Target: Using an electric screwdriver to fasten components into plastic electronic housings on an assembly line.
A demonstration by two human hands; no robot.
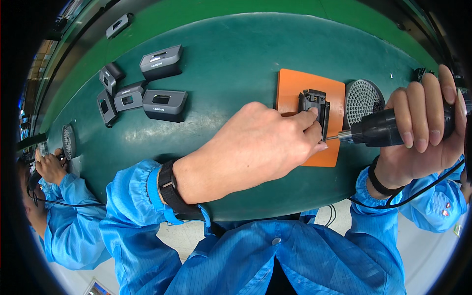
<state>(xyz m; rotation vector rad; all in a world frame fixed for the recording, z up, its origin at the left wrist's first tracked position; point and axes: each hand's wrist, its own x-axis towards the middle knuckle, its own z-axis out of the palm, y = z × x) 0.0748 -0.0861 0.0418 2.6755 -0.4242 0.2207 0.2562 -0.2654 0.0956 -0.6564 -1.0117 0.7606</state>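
My left hand (pixel 255 142) reaches across the table and pinches a small black plastic housing (pixel 312 98) lying on an orange mat (pixel 294 83). Its fingertips press on the housing's lower half and hide part of it. In my right hand (pixel 423 110) is a black electric screwdriver (pixel 376 130), held almost level with the bit pointing left. The bit's tip reaches the housing's lower right edge, close to my left fingertips. Whether it sits on a screw I cannot tell. A cable hangs below my right wrist.
Right of the mat lies a round grey screw tray (pixel 361 101) with many small holes. Several grey-black plastic covers (pixel 164 104) lie at the left of the green table (pixel 231 59); another cover (pixel 119 25) is beyond its far edge. At far left, a co-worker's hand (pixel 50 167) is near another round tray (pixel 69 141).
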